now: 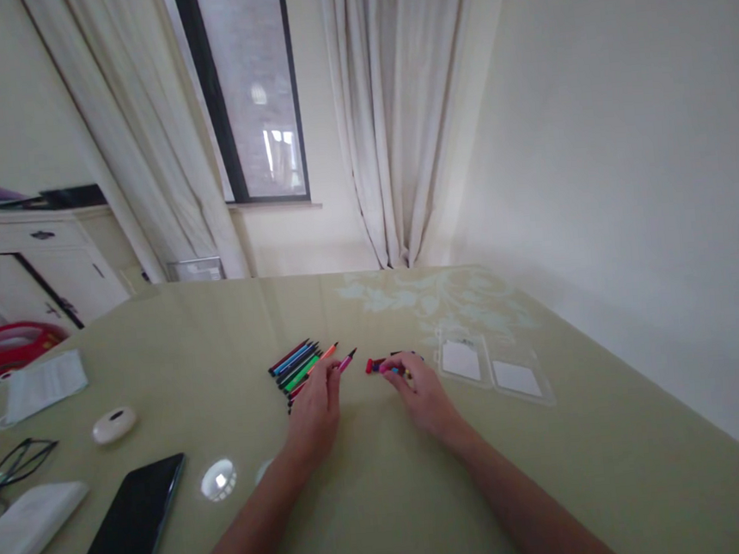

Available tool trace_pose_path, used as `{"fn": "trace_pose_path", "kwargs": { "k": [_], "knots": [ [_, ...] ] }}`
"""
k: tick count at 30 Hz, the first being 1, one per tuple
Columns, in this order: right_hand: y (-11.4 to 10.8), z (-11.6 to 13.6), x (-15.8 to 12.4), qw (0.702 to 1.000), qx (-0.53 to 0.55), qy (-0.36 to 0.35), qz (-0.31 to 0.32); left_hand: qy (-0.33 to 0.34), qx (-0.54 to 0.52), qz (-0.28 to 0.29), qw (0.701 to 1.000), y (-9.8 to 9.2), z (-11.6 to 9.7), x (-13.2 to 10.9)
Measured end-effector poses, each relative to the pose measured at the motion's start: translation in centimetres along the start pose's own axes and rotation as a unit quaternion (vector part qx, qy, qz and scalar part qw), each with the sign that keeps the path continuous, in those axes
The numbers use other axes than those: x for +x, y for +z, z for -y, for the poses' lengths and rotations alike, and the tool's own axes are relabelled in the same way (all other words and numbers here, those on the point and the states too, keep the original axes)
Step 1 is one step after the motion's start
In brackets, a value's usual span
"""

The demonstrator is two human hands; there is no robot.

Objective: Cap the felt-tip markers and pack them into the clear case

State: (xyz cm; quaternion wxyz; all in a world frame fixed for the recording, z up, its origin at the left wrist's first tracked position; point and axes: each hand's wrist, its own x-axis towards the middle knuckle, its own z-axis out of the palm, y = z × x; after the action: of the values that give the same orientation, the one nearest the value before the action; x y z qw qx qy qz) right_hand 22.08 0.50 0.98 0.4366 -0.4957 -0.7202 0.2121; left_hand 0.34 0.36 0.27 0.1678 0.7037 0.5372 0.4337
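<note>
Several coloured felt-tip pens [296, 364] lie side by side on the green tablecloth [389, 499]. My left hand [315, 411] rests beside them with its fingers pinched on a pink pen [347, 362] that points up and right. My right hand [422, 390] is closed round a small bunch of pens [377, 365], whose red and blue ends stick out to the left. The two hands are a short gap apart.
An open clear plastic case [494, 372] lies right of my right hand. At left sit a black phone [129, 531], a white oval object [114, 424], glasses [14, 466], a face mask [46, 385] and a white cloth [17, 536]. The wall is close on the right.
</note>
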Motion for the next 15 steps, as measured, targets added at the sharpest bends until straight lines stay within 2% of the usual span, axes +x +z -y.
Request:
{"fn": "trace_pose_path", "kwargs": {
  "k": [3, 6, 10, 15],
  "knots": [
    [-1.1, 0.1, 0.3, 0.984, 0.156, 0.057, -0.064, 0.002, -0.137, -0.020, 0.990, 0.6, -0.6, -0.2],
    [-2.0, 0.5, 0.6, 0.966, 0.229, 0.075, -0.096, -0.030, -0.224, -0.008, 0.974, 0.8, -0.7, -0.1],
    [-2.5, 1.3, 0.6, 0.944, 0.303, 0.088, -0.099, -0.073, -0.243, -0.023, 0.967, 0.4, -0.7, 0.2],
    [-2.5, 2.1, 0.5, 0.932, 0.338, 0.091, -0.092, -0.033, -0.222, -0.052, 0.973, -0.4, -0.9, 0.5]
  ]
}}
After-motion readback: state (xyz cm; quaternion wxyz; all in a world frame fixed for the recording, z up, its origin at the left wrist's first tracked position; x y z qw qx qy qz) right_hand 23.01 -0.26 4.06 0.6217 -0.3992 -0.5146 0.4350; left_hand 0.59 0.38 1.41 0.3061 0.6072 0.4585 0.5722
